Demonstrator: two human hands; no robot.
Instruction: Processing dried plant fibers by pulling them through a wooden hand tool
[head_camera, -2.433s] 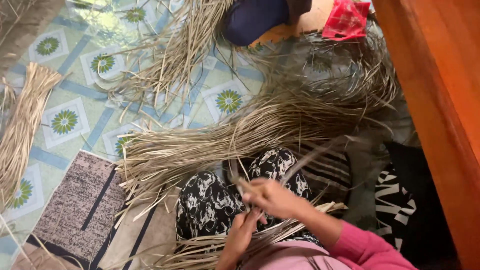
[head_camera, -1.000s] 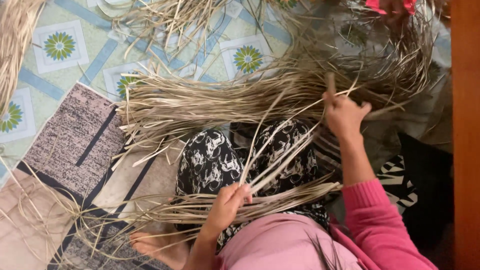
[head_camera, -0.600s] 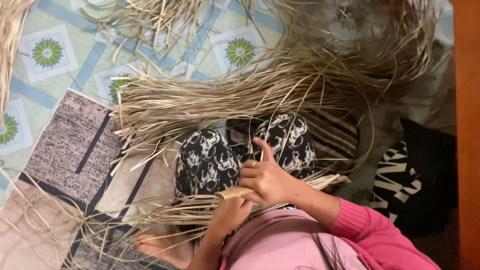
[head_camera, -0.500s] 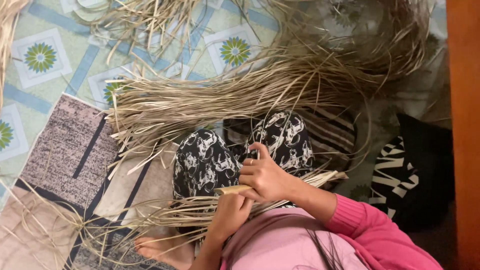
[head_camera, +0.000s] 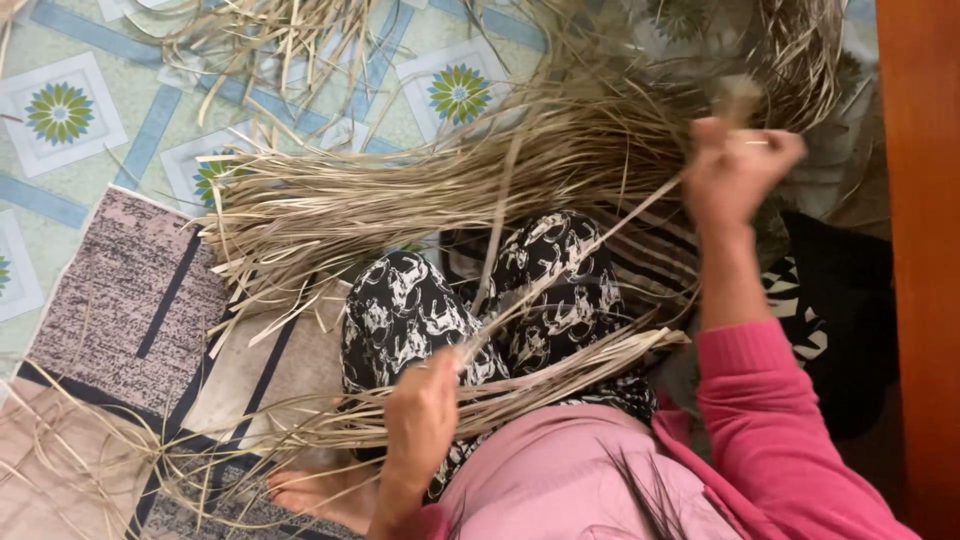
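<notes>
I sit on the floor with a bundle of dried reed strips (head_camera: 420, 190) spread across in front of my knees. My left hand (head_camera: 422, 412) pinches the near end of one long dried strip (head_camera: 560, 265) over my lap, above my black-and-white patterned trousers (head_camera: 400, 310). My right hand (head_camera: 735, 165) is raised to the upper right, blurred, gripping the far end of that strip together with a small tan tool. A thinner sheaf of strips (head_camera: 520, 385) lies across my thighs.
A woven mat (head_camera: 120, 300) with dark stripes lies at the left on the tiled floor (head_camera: 60, 110). More loose strips (head_camera: 280, 30) lie at the top. A brown wooden edge (head_camera: 920, 250) runs down the right side. Dark patterned cloth (head_camera: 830, 300) lies beside it.
My right hand has swung from my lap up and out to the right, drawing the strip taut. My left hand stayed at my lap holding the strip's near end.
</notes>
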